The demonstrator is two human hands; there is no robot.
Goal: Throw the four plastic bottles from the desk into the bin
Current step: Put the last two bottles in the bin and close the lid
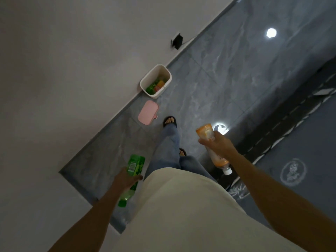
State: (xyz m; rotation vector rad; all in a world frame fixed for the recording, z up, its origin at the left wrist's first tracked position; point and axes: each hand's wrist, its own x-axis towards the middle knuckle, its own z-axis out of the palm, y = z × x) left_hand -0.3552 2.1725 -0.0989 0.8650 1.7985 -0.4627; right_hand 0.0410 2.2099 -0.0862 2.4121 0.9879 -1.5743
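My left hand [125, 179] grips a green plastic bottle [135, 165] around its middle, with the green cap pointing back towards me. My right hand [217, 144] holds an orange plastic bottle [205, 131], its white cap pointing down and back. Ahead on the floor, against the wall, stands a white open bin [164, 69]. Green and orange bottles lie inside it. Both hands are well short of the bin, with my legs and sandalled feet between.
A pink lid [148, 112] lies on the grey tiled floor just in front of the bin. A black plug [176, 40] sits in a wall socket beyond it. A dark patterned rug [300, 160] covers the floor on the right.
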